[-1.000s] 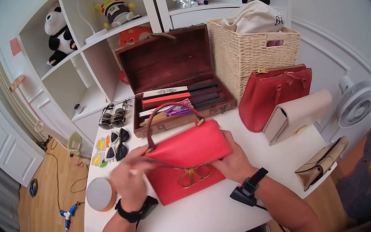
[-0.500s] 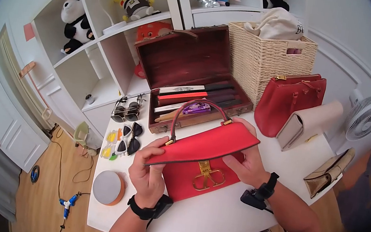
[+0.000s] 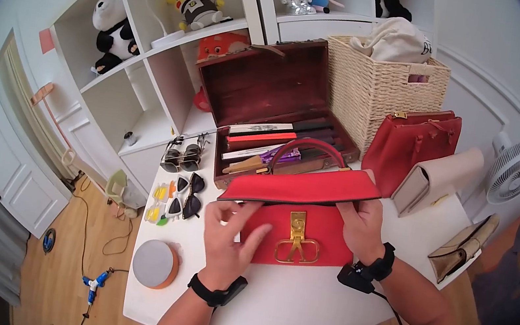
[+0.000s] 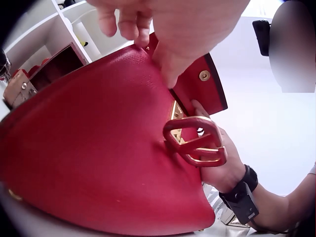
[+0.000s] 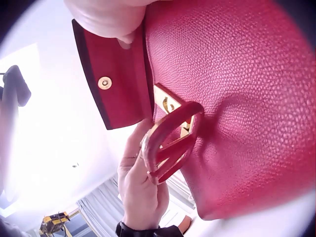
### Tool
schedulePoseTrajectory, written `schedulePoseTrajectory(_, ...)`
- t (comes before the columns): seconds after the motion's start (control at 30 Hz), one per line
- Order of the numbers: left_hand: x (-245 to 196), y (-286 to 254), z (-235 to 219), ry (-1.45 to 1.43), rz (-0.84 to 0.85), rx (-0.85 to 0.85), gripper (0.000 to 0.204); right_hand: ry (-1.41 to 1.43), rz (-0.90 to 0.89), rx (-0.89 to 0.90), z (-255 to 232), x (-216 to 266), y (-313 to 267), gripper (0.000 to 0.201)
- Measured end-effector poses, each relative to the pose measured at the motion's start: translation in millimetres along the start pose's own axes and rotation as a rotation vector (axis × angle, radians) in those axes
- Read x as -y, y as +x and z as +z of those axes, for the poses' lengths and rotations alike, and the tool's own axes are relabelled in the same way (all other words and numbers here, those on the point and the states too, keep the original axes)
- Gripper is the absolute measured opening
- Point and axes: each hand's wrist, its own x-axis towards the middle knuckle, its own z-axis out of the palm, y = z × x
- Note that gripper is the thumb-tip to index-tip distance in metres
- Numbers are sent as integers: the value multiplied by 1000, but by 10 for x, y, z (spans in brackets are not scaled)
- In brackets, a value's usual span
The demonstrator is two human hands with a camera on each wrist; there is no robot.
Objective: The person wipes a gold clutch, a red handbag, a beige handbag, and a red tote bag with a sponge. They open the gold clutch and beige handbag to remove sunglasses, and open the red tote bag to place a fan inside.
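A red handbag stands on the table, its front flap raised and an arched handle behind. A gold V-shaped clasp hangs on its front; the left wrist view shows a round snap under the flap. My right hand grips the bag's right side, thumb in front beneath the flap, other fingers mostly hidden behind. At the left side my left hand has its fingertips at the flap's lower edge and its thumb held apart.
Behind the handbag, an open wooden case holds folding fans. Several sunglasses and a round grey-topped speaker are at left. Another red handbag, a beige clutch, a gold clutch and a woven basket are at right.
The flap has risen, uncovering the gold clasp. My left hand first came to the flap's left end, then loosened and moved below its edge. My right hand keeps hold on the right.
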Motion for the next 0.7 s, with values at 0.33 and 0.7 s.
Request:
schedulePoseTrajectory(0.33,19,-94,111,-15,-10,-19,40,-191,8,180,-74,142,82,69)
schedulePoseTrajectory(0.7,-11,-66,-3,319,390,118,37,233,473,202,-174,380,279,93)
